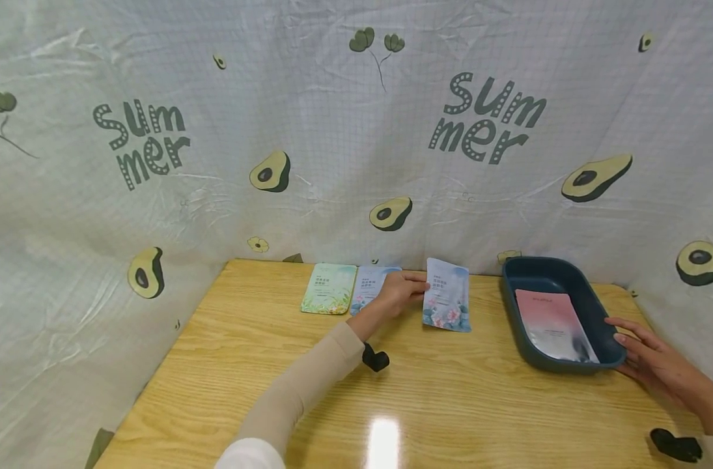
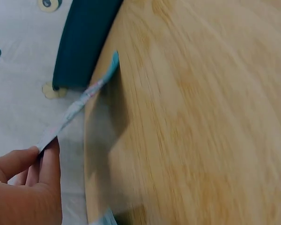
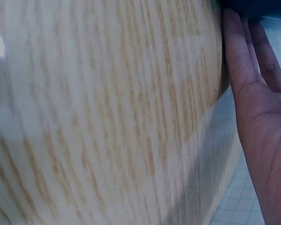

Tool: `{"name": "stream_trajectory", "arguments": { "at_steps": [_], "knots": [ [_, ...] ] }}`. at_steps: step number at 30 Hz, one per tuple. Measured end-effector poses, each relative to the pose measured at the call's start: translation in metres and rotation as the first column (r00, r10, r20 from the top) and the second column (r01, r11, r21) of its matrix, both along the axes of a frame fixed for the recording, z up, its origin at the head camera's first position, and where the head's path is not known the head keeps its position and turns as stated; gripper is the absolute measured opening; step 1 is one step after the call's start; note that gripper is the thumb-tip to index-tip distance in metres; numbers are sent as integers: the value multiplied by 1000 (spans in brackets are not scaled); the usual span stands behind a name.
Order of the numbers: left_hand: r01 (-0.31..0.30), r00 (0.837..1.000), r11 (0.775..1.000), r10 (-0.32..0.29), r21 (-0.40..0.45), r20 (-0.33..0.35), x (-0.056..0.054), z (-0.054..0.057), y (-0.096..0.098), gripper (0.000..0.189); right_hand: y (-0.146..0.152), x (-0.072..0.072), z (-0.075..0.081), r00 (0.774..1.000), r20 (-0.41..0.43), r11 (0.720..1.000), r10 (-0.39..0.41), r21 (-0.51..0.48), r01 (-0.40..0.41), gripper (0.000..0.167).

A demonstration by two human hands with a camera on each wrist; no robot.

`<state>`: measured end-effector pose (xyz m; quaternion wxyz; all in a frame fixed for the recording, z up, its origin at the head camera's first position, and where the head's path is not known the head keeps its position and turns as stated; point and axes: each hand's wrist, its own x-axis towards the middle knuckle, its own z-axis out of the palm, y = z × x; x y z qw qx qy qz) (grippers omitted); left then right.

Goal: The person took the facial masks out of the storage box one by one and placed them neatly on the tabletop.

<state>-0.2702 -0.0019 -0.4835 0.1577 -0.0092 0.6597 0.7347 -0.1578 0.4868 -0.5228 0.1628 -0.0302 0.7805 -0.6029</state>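
Note:
My left hand point(image 1: 394, 293) pinches a light-blue face mask packet point(image 1: 448, 293) with pink flowers by its left edge. The packet point(image 2: 77, 108) is tilted up off the table, seen edge-on in the left wrist view, thumb on one side and fingers on the other. A second light-blue packet point(image 1: 368, 281) lies partly hidden behind that hand. My right hand point(image 1: 663, 365) touches the right corner of a dark teal basin point(image 1: 520, 332) with outstretched fingers. Inside the basin lies a pink and silver packet point(image 1: 549, 319).
A green packet point(image 1: 329, 286) lies left of the second blue one. The wooden table point(image 1: 450, 404) ends at the back against a white cloth point(image 1: 321, 117) printed with avocados. A bright reflection shows near the table's front.

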Motion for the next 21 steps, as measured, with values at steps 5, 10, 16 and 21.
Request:
{"name": "stream_trajectory", "arguments": {
  "at_steps": [5, 10, 16, 21],
  "knots": [
    [29, 999, 995, -31, -92, -28, -5, -4, -10, 25, 0, 0, 0, 1000, 4, 1000, -2, 29, 2, 41],
    [49, 997, 982, -59, -180, -49, -7, -4, -18, 25, 0, 0, -2, 1000, -9, 1000, 4, 7, -4, 41],
    [47, 997, 963, -64, -264, -53, -10, -2, -25, 21, 2, 0, -3, 999, -27, 998, 20, -52, -21, 41],
    [71, 996, 951, -83, -300, -28, -14, 1, -30, 15, 3, 0, -3, 999, -41, 998, 26, -62, -28, 43]
  ]
}}
